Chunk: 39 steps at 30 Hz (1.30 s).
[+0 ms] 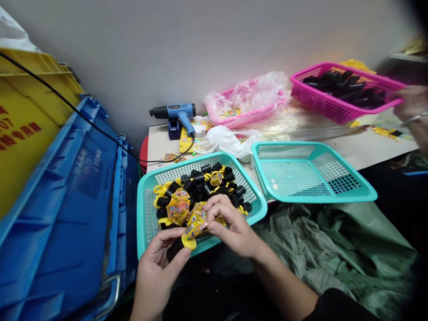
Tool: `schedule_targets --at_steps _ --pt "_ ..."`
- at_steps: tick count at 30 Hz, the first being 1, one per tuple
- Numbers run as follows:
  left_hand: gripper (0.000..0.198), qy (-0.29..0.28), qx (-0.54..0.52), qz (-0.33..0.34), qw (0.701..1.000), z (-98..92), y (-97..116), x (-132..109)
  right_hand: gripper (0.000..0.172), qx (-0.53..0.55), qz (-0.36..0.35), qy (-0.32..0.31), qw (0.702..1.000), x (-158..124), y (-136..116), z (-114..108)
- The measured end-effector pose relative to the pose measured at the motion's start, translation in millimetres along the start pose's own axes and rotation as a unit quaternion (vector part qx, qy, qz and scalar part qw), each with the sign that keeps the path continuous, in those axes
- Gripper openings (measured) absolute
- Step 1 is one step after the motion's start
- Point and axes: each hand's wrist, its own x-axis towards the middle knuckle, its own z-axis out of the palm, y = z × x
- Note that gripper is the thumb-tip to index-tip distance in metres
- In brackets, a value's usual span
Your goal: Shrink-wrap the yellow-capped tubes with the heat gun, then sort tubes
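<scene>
My left hand (160,258) is closed around a small black cylinder (174,250) with a yellow end (189,241), held tilted over the basket's near edge. A colourful printed wrapper (194,226) runs from the yellow end towards my right hand (232,225). The fingers of that hand are bent together at the wrapper's far end; the exact contact is partly hidden. Under both hands stands a turquoise basket (142,209) holding several black cylinders (199,178) with yellow parts. Printed wrappers (178,208) are heaped inside it near my hands.
A second turquoise basket (344,199) stands to the right. Behind are a blue heat gun (182,111), a plastic-lined pink basket (220,121) and a magenta basket (321,102) of black pieces, touched by another person's hand (413,107). Blue crates (67,200) and a black cable (83,122) are left.
</scene>
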Motion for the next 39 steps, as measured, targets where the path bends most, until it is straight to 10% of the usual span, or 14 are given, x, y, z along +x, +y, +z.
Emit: schedule_targets --at_steps 5,12,19,31,39 --pt "0.021 -0.042 0.02 0.008 0.999 4.1 7.4 1.1 0.026 -0.024 -0.004 -0.068 0.997 7.2 5.0 -4.2" --pt "0.027 0.038 0.022 -0.005 0.999 13.1 3.9 2.1 0.011 -0.137 -0.129 0.118 0.975 5.7 7.5 12.0" --pt "0.028 0.05 0.012 -0.003 0.999 14.2 -1.5 1.3 0.015 -0.095 -0.062 0.183 0.977 -3.6 5.8 20.3" --pt "0.021 -0.014 0.045 0.04 0.998 10.8 12.8 3.5 0.025 -0.007 0.056 -0.006 0.998 -1.9 8.2 6.7" --pt "0.018 -0.031 0.056 0.022 0.998 11.6 18.5 3.7 0.027 0.248 0.13 -0.176 0.944 6.8 20.7 1.8"
